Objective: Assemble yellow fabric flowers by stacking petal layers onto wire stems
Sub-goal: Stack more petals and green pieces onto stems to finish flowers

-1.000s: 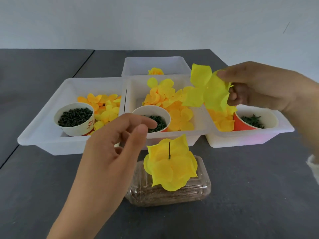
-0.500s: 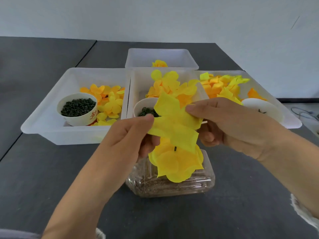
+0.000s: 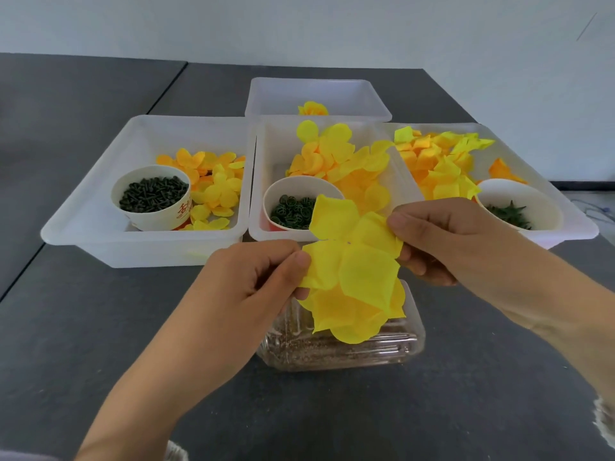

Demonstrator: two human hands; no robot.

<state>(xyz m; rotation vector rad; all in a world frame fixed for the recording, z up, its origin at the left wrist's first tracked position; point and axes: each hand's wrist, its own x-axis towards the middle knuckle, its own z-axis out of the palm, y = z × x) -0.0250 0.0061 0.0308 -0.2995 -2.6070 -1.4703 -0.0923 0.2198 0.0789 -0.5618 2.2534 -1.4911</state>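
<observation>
Two hands meet at the centre of the frame in the single head view. My left hand (image 3: 256, 277) pinches the left edge of a bright yellow fabric petal layer (image 3: 352, 247) between thumb and fingers; my right hand (image 3: 456, 241) pinches its right edge, so the layer is held stretched and roughly flat. A small dark hole shows at its middle. Directly beneath it, touching or nearly so, sits the partly built yellow fabric flower (image 3: 352, 314), standing over a clear plastic box of brownish granules (image 3: 339, 347) at lower centre. The wire stem is hidden by the petals; I cannot tell whether its tip has entered the hole.

Across the upper half, white plastic trays (image 3: 93, 227) hold loose yellow and orange petals (image 3: 213, 191) and white paper cups of dark green small parts (image 3: 151, 196).

Step in hand, as I judge it: threading a new layer onto the stem. The next move calls for aligning the hole over the stem tip, then easing the layer down evenly onto the stack.
</observation>
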